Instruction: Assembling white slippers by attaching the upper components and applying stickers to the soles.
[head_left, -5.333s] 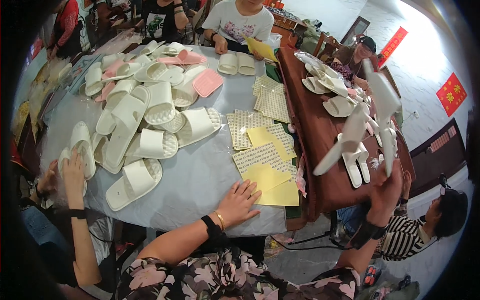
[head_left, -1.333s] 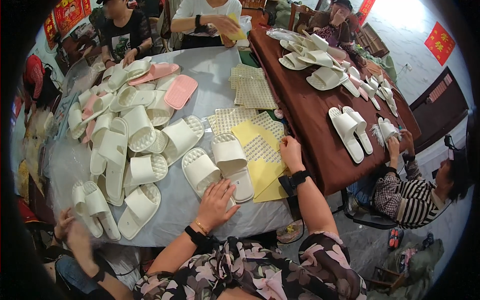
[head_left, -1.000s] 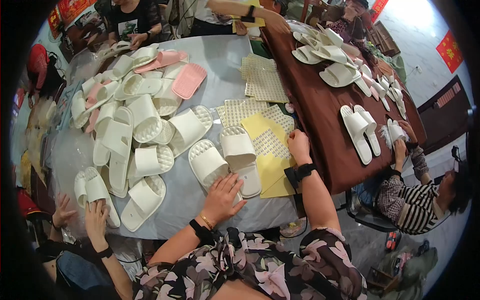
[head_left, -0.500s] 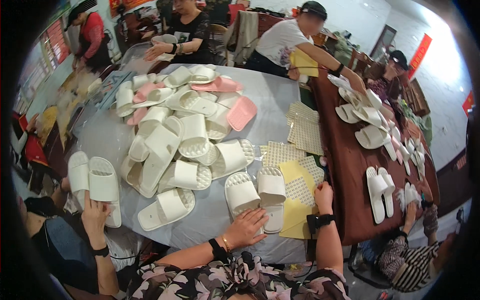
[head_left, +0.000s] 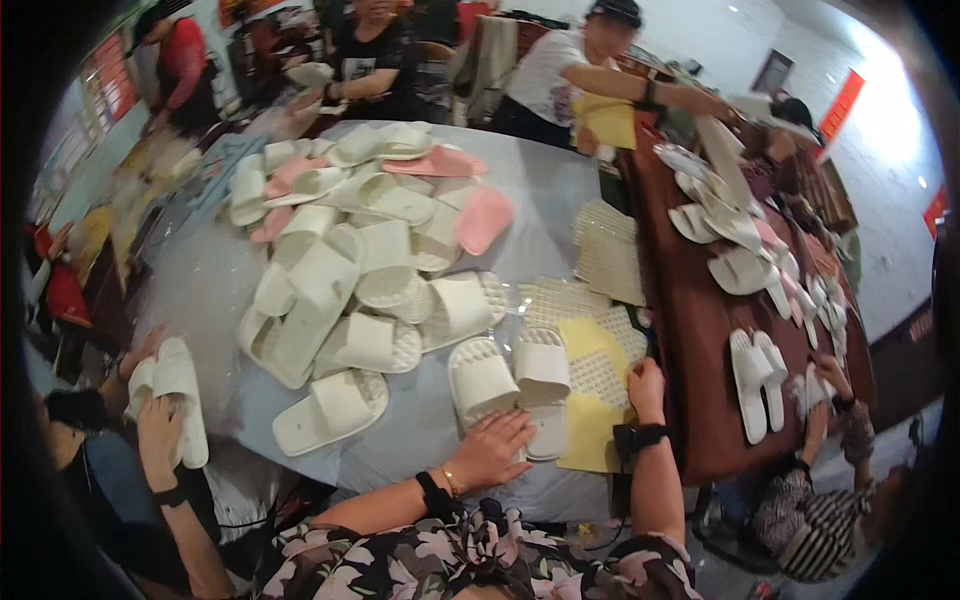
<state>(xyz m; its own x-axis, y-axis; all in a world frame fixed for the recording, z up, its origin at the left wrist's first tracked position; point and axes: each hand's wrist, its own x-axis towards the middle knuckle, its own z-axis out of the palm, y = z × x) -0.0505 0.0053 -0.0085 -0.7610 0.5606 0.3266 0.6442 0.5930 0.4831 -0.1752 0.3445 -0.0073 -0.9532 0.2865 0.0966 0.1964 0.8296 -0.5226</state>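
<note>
My left hand (head_left: 497, 447) lies flat with fingers stretched across the heel of a white slipper (head_left: 483, 380), partly hiding it. Beside it stands a second white slipper (head_left: 543, 368), toe pointing away from me. Further right, my right hand (head_left: 646, 388) is closed at the edge of a yellow backing sheet (head_left: 592, 425); its fingertips are curled and whatever they may hold is hidden. Sheets of small stickers (head_left: 592, 365) lie on and behind the yellow sheet.
A heap of white slippers (head_left: 388, 250) with a few pink slippers (head_left: 484, 220) covers the table's middle. Several white pairs lie on the brown-covered table (head_left: 690, 400) at right. At left, a co-worker's hand (head_left: 160, 440) holds white slippers. Other people work around both tables.
The co-worker at left has turned and drawn the slippers closer. Across the table, a person's arm has risen with a slipper over the brown table. My hands stay in place.
</note>
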